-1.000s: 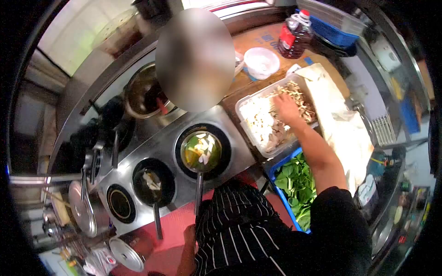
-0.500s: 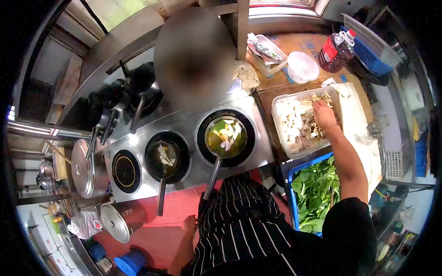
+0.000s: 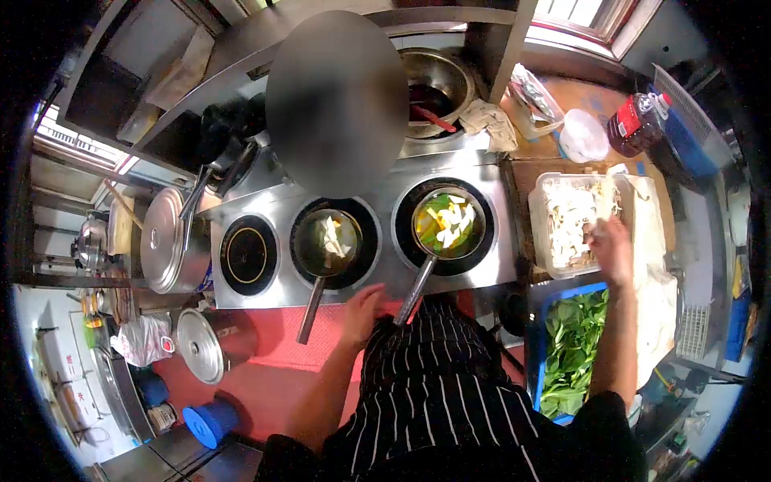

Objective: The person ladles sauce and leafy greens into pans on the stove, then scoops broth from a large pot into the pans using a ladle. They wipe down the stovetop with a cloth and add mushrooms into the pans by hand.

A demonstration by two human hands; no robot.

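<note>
My right hand (image 3: pixel 612 249) is over the right side of a clear plastic box (image 3: pixel 554 267) of pale sliced mushrooms (image 3: pixel 566 213). Its fingers are curled together, and what is between them is hidden. My left hand (image 3: pixel 365 312) hovers at the stove's front edge, fingers apart and empty, between two pan handles and touching neither. The right pan (image 3: pixel 426 277) holds greenish liquid with white and yellow pieces and some green leaf. In the middle pan (image 3: pixel 315 291), pale strips lie in darker liquid.
A blue crate (image 3: pixel 534 345) of leafy greens (image 3: pixel 574 353) stands before the mushroom box. Behind that box are a white tub (image 3: pixel 584 135) and a red-capped bottle (image 3: pixel 638 124). Lidded steel pots (image 3: pixel 165 241) stand left of the stove, and a large metal bowl (image 3: pixel 450 76) behind it.
My left hand has risen from beside the apron to the stove front, near the pan handles. My right hand has drawn back toward the box's near right side. The view has shifted left.
</note>
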